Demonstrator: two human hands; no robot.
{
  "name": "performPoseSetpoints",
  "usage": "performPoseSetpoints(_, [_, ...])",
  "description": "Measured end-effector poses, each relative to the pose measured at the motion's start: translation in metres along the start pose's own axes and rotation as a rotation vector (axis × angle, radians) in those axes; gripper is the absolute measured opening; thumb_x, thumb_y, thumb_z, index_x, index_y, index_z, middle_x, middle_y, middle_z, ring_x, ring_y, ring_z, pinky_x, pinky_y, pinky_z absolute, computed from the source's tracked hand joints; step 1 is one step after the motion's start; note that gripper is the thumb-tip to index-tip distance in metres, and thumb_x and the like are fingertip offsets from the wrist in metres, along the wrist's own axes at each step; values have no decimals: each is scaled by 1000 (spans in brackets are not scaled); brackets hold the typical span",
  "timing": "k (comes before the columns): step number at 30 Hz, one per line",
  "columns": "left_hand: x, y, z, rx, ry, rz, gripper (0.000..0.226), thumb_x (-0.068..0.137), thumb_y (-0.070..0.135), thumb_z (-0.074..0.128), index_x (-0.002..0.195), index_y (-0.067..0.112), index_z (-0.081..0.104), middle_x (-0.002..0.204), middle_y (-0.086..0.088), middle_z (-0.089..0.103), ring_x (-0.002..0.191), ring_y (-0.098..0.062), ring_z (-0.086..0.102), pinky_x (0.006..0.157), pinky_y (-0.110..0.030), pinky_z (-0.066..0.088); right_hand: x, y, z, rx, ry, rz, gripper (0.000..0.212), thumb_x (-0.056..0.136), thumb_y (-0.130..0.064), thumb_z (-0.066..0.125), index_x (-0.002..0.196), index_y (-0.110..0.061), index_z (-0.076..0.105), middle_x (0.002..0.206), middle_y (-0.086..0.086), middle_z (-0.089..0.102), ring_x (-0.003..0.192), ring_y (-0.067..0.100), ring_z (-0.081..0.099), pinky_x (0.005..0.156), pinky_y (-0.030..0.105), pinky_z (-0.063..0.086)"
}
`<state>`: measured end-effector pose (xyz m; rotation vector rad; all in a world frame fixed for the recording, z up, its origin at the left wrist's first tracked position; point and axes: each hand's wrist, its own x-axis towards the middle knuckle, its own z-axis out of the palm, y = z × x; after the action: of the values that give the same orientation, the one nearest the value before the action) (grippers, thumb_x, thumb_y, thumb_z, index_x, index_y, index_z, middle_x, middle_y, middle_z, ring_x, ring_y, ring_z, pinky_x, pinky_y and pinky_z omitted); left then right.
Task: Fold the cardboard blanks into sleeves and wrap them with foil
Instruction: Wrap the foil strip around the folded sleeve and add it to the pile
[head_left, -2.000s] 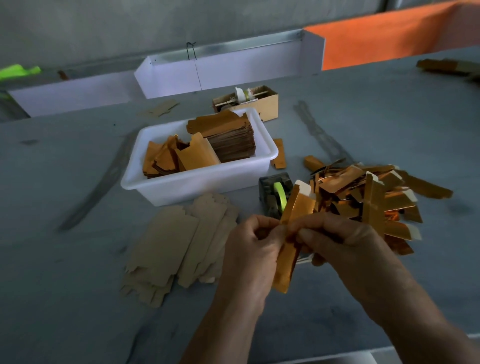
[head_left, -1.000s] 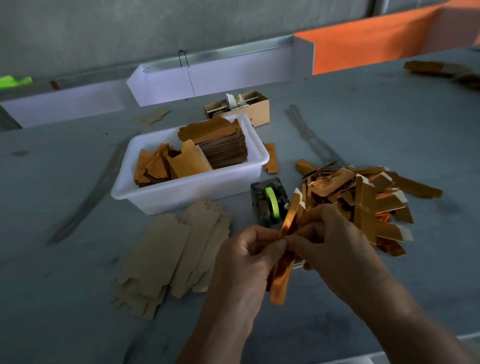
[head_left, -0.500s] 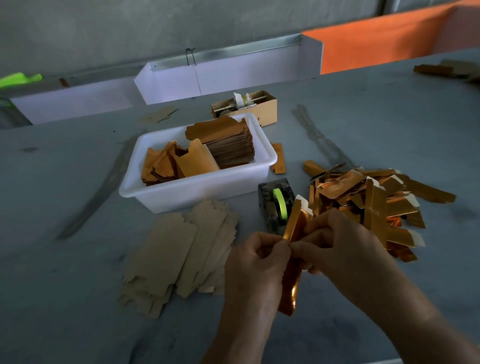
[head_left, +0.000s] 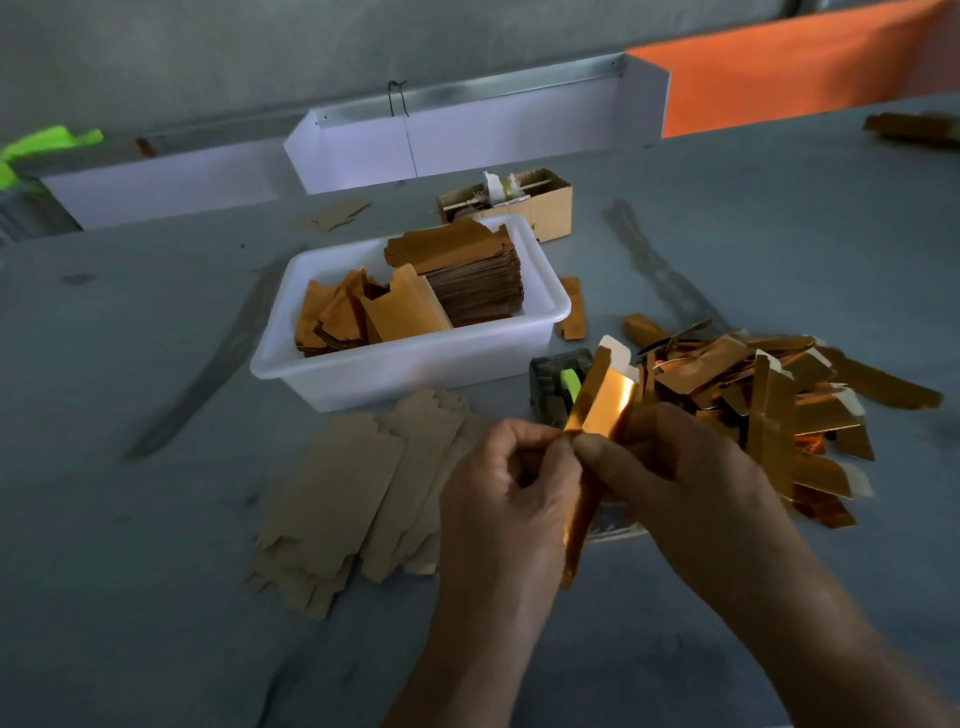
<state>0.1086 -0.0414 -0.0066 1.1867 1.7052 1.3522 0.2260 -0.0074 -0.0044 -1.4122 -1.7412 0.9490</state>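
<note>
Holding a foil-covered sleeve (head_left: 597, 415) above the near part of the counter (head_left: 130, 519), both hands work close together. The left hand (head_left: 511, 499) has its fingers curled and pinches the left edge of the sleeve between thumb and forefinger. The right hand (head_left: 691, 488) also has curled fingers; its thumb and forefinger pinch the same sleeve just beside the left thumb. The sleeve stands nearly upright, a little tilted to the right, its shiny copper face is turned to the camera and a white flap shows at its top end. Its lower end hangs down between the two hands.

On the counter at the left of the hands lies a fan of plain cardboard blanks (head_left: 358, 499), flat and overlapping. Behind them stands a white plastic tub (head_left: 405, 374), which contains a tall stack of blanks at its right side and loose orange-faced pieces at its left side. A tape dispenser (head_left: 558, 384) with green tape stands just beside the tub, partly hidden by the sleeve. At the right a pile of finished foil sleeves (head_left: 769, 395) lies in disorder. A small cardboard box (head_left: 519, 202) stands behind the tub, toward the far edge of the counter.
</note>
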Motion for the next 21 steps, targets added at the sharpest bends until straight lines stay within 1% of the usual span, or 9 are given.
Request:
performPoseSetpoints(2, [1,-1,1,-57,-35,-68,10,86,34,61,82,27,66,78,9,69,70,-3,64,54,-11,46,0,4,4,119,-10,34,36,63,-60,51,82,-29,55,71,-6,65,67,-1,64,53,13,50])
performPoseSetpoints(4, [2,-1,1,-152,-81,-177,12,88,31,60,81,25,68,76,4,70,66,-6,64,55,-16,47,2,7,6,184,-5,56,16,75,-43,60,81,-29,57,73,-5,67,68,0,64,55,14,48])
performPoseSetpoints(6, [2,0,1,-232,-125,-263,15,89,27,60,78,23,69,74,2,71,65,-8,65,57,-18,48,2,9,6,226,-5,68,3,82,-29,62,82,-28,59,75,-3,68,68,2,65,56,14,48])
performPoseSetpoints(11, [8,0,5,-172,-171,-255,17,86,31,64,73,20,69,73,0,72,71,-12,69,74,-30,53,5,13,0,284,-50,89,6,84,-25,59,81,-28,62,73,-4,69,70,2,66,56,10,49])
performPoseSetpoints(14, [13,0,6,-205,-187,-254,14,81,29,65,71,22,72,72,-2,72,70,-15,69,77,-35,53,6,12,-2,287,-88,120,8,88,-23,56,85,-24,63,77,3,69,73,13,67,69,26,55])
performPoseSetpoints(15, [14,-1,6,-243,-191,-268,14,79,28,66,70,21,73,71,-4,72,70,-17,69,77,-37,52,6,11,-3,272,-88,117,8,88,-24,56,85,-24,63,77,5,69,74,16,67,71,31,56])
performPoseSetpoints(17, [17,-2,7,-313,-212,-300,15,77,26,65,69,17,74,71,-8,72,69,-20,68,72,-36,51,6,8,-5,233,-73,81,9,88,-24,56,83,-24,63,75,7,68,72,19,66,70,34,57])
performPoseSetpoints(18, [18,-2,7,-334,-230,-314,16,77,25,65,69,15,74,72,-9,71,68,-20,67,70,-36,52,6,8,-7,210,-62,57,9,88,-25,57,81,-24,63,73,7,67,69,19,66,67,32,57])
performPoseSetpoints(21, [21,0,6,-310,-236,-269,19,86,21,61,74,17,75,77,-5,73,73,-17,69,74,-33,54,11,9,-14,112,-23,19,11,88,-26,57,76,-26,59,64,0,61,61,8,62,54,16,50])
